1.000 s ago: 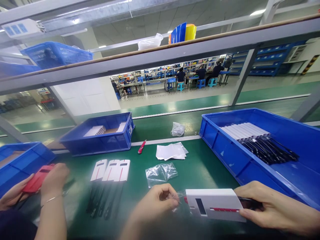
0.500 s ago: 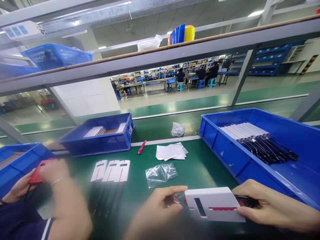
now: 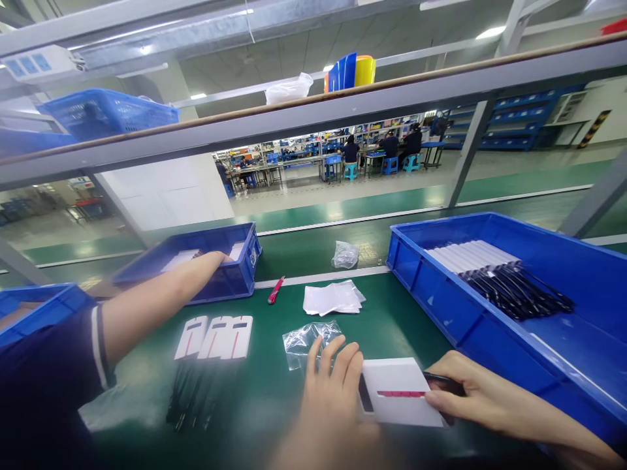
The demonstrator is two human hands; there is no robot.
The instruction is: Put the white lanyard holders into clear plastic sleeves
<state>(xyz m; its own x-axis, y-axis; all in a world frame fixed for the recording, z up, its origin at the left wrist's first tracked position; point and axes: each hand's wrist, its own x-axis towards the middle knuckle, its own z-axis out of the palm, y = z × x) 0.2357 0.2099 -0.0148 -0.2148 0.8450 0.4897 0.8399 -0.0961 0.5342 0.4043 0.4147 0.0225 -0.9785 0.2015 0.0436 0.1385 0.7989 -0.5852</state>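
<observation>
My right hand (image 3: 470,395) grips a black pen-like piece on a white card with a red stripe (image 3: 399,391), lying on the green bench near the front. My left hand (image 3: 333,385) lies flat, fingers spread, pressing on the card's left end and on a clear plastic bag (image 3: 306,339). A co-worker's arm (image 3: 161,300) in a dark sleeve stretches from the left into a small blue bin (image 3: 223,277).
A large blue bin (image 3: 426,281) at right holds white cards with black pens (image 3: 509,287). Three more carded pens (image 3: 215,339) lie left of centre. A stack of white sheets (image 3: 333,298), a red cutter (image 3: 275,290) and a crumpled bag (image 3: 345,254) lie farther back.
My left hand went from pinching the bag's edge to lying flat on the card. The co-worker's arm swung from the front left up into the small blue bin.
</observation>
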